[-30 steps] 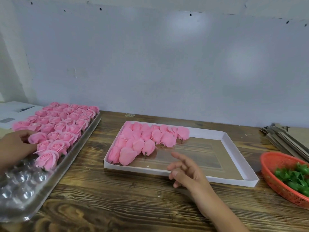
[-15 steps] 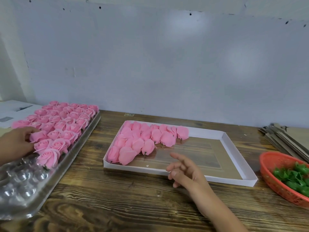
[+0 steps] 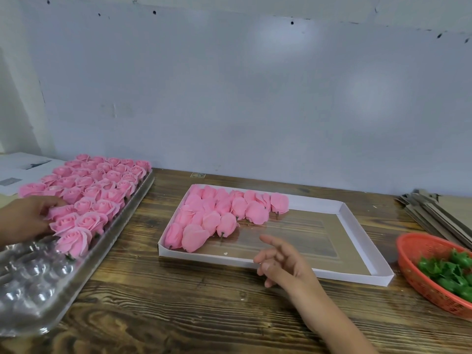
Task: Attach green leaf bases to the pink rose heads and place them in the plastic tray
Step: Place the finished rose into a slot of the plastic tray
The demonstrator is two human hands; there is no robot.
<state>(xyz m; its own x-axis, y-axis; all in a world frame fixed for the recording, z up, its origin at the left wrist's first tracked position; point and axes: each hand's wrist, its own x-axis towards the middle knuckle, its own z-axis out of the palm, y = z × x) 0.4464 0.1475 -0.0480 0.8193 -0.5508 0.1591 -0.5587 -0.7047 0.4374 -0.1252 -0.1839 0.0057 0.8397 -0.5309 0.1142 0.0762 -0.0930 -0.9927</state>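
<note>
Several pink rose heads [image 3: 97, 190] fill a clear plastic blister tray [image 3: 38, 290] on the left; its near cups are bare. My left hand [image 3: 25, 218] reaches into that tray and its fingers curl round a rose head [image 3: 60, 212] at the left edge of the rows. In the middle stands a white-rimmed tray with a clear bottom [image 3: 357, 226], holding several finished roses [image 3: 219, 213] lying on their sides at its left end. My right hand [image 3: 283, 264] hovers over the tray's front rim, fingers loose, holding nothing. Green leaf bases [image 3: 449, 272] lie in an orange basket [image 3: 419, 272] at the right.
The work goes on at a dark wooden table [image 3: 178, 302] against a pale wall. Flat cardboard strips [image 3: 434, 213] are stacked at the back right. White papers [image 3: 20, 169] lie at the far left behind the blister tray.
My left hand has shifted slightly right into the rose rows and closed more on one head. My right hand stays over the white tray's front rim.
</note>
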